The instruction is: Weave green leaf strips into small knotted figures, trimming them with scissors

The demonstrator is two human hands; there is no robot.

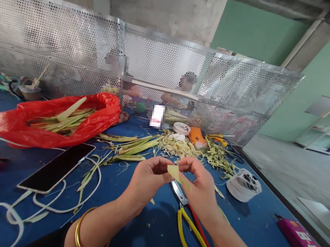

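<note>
A pale yellow-green strip of plant leaf (174, 172), perhaps corn husk, is pinched between the fingertips of both hands at the middle of the view. My left hand (147, 176), with a gold bangle on its wrist, grips the strip's left side between thumb and fingers. From the right, my right hand (201, 185) closes on the strip's other side, and part of it lies along the thumb. Scissors (183, 200) with one yellow and one red handle lie on the blue table beneath my right hand, their tips partly hidden.
Dried strips fill a red plastic bag (93, 129). Green leaf pieces (139, 146) and shredded scraps (177, 146) lie beyond my hands. A phone (57, 167) with white cables is left, a white string spool (243, 185) right. Behind a perforated metal screen (160, 56) people sit.
</note>
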